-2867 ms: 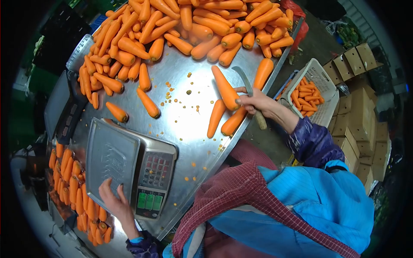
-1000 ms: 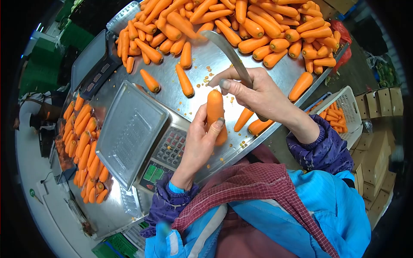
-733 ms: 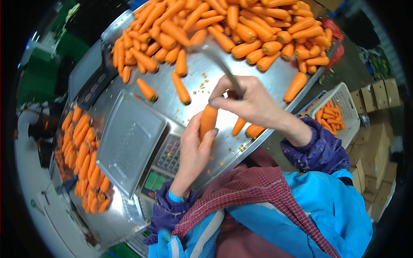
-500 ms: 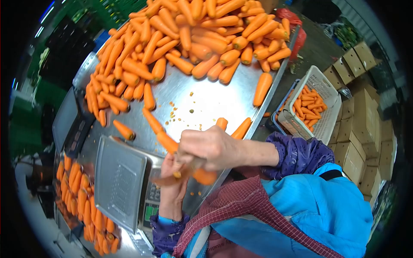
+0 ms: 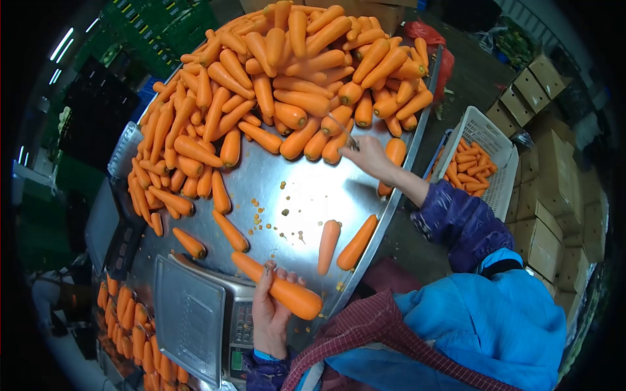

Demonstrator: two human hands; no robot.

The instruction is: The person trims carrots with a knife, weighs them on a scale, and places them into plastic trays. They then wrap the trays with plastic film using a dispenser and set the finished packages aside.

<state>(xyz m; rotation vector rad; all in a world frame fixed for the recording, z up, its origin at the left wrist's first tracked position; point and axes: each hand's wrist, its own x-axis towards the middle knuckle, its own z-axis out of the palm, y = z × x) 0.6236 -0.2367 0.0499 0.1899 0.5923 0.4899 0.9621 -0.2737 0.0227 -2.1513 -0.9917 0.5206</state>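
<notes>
Steel table (image 5: 306, 176), carrot pile (image 5: 261, 85). My left hand (image 5: 268, 316) wraps one carrot (image 5: 282, 291), right hand (image 5: 366, 155) fist-tight on knife (image 5: 339, 127); reckon blade could skid off pile, nick me.

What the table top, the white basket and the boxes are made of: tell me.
Table top: likely stainless steel, brushed; grey with bright glare.
White basket: probably moulded plastic; thin open lattice walls.
Boxes: cardboard by the look; matt brown with folded flaps.
</notes>
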